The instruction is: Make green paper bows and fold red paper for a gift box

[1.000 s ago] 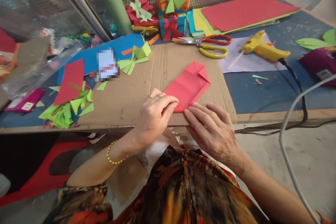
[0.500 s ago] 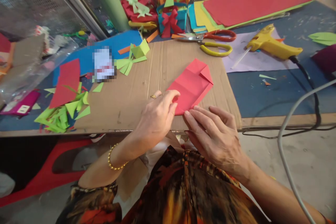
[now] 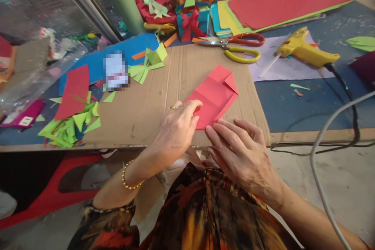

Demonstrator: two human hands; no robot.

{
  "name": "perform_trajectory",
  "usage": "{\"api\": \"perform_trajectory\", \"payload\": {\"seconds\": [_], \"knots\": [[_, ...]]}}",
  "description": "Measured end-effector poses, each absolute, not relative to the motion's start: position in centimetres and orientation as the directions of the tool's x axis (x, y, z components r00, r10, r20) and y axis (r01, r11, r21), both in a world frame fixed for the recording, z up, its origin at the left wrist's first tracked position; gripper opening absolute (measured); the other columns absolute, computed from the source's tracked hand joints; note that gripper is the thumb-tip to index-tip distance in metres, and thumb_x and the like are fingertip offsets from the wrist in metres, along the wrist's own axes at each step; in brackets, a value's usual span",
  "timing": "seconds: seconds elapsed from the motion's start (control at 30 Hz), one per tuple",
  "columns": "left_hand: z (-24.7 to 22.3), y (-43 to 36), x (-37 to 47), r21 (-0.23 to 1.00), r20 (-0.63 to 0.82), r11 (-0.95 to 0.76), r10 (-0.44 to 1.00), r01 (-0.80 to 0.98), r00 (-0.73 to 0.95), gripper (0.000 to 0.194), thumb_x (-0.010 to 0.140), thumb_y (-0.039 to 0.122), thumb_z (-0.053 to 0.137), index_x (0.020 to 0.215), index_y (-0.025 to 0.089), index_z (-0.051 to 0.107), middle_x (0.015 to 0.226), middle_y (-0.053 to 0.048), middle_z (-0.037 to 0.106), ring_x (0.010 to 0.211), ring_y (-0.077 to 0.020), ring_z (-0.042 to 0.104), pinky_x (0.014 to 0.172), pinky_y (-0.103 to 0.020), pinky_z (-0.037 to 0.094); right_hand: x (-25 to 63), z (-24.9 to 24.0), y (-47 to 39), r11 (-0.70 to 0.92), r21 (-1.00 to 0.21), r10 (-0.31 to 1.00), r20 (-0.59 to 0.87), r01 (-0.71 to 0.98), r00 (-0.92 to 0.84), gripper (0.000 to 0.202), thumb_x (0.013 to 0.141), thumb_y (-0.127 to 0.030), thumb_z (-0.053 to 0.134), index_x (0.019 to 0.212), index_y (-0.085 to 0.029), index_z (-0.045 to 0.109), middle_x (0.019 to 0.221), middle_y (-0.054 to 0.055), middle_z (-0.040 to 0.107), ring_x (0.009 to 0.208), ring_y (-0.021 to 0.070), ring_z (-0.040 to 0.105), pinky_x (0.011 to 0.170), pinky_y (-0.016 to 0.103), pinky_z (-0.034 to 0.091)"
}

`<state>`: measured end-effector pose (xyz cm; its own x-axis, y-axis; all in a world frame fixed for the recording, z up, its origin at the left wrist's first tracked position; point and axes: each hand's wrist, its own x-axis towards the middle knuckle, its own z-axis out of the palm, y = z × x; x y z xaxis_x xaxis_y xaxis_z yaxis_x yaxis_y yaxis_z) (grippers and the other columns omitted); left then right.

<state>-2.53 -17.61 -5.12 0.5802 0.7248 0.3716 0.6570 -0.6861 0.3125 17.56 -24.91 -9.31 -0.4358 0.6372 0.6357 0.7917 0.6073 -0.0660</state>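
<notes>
A folded red paper (image 3: 215,91) lies on the brown cardboard sheet (image 3: 140,115), with a small folded flap at its upper right corner. My left hand (image 3: 180,129) grips the paper's lower left edge, thumb and forefinger bent together on it. My right hand (image 3: 238,144) touches the lower right corner with its fingertips, its fingers side by side and pressed down along the edge. The fingers hide part of the paper's lower end.
Scissors (image 3: 244,40) with red and yellow handles lie behind the paper. A yellow glue gun (image 3: 307,49) rests at the right, its cord trailing forward. Green scraps (image 3: 66,131) and a phone-like object (image 3: 116,71) are at the left; paper bags (image 3: 193,23) stand at the back.
Both hands keep nearly the same places on the red paper. The whole view has shifted very slightly.
</notes>
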Motion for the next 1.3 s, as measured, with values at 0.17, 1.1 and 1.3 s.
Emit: {"api": "perform_trajectory", "payload": {"seconds": [0.17,1.1,1.3], "knots": [[-5.39,-17.5,-2.66,0.329,0.385,-0.678,0.732,0.657,0.563,0.024,0.103,0.011,0.049,0.123,0.018,0.058,0.101,-0.005,0.074,0.088,-0.0195,0.068,0.085,-0.033,0.053,17.58,-9.55,-24.81,0.622,-0.115,0.621,0.675,0.774,-0.399,0.043,0.099,-0.014,0.064,0.142,-0.01,0.059,0.119,0.014,0.079,0.122,0.0263,0.071,0.105,0.045,0.049],[-5.79,-17.85,-3.06,0.364,0.46,-0.717,0.693,0.594,0.555,0.021,0.108,0.013,0.045,0.121,0.018,0.06,0.106,-0.006,0.075,0.091,-0.0192,0.066,0.088,-0.036,0.052,17.21,-8.95,-24.78,0.596,-0.154,0.644,0.678,0.788,-0.355,0.035,0.098,-0.014,0.065,0.132,-0.012,0.062,0.115,0.015,0.08,0.113,0.028,0.074,0.101,0.048,0.052],[-6.09,-17.68,-3.18,0.328,0.47,-0.737,0.67,0.591,0.574,0.021,0.109,0.014,0.043,0.094,0.023,0.055,0.087,-0.002,0.066,0.08,-0.0193,0.055,0.081,-0.035,0.047,17.35,-9.08,-24.8,0.604,-0.151,0.645,0.67,0.783,-0.368,0.03,0.098,-0.014,0.065,0.128,-0.013,0.065,0.115,0.014,0.079,0.116,0.0275,0.073,0.103,0.047,0.051]]}}
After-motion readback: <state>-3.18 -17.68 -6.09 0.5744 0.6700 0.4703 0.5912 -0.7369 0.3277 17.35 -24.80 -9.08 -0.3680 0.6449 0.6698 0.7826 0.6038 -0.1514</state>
